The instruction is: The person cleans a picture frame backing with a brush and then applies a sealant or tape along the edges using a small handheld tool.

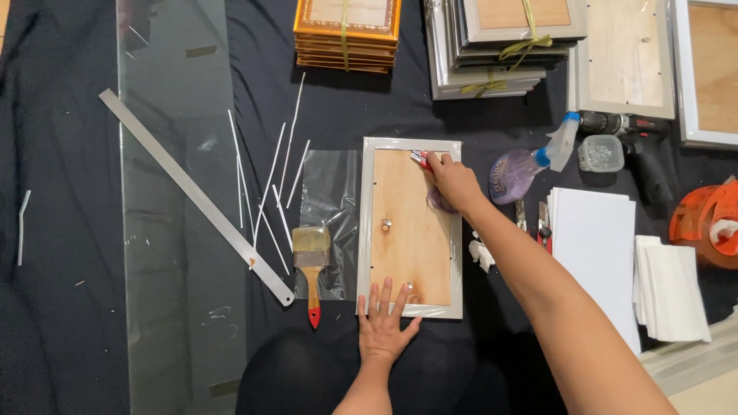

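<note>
The left hand (382, 327) lies flat and open on the bottom edge of the picture frame (412, 229), mid-frame, face down on the desk (338, 115). The right hand (452, 180) grips a small red tool (420, 158) at the frame's top edge. The wooden backing looks seated; fastening seems partly done. The tool's tip is hard to make out.

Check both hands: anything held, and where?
Right hand pinches a small red tool by its rear end; left hand holds nothing, flat on the frame's bottom edge.

Bright even overhead light, soft shadows, faint glare on glass sheet (177, 230), sharp focus
</note>
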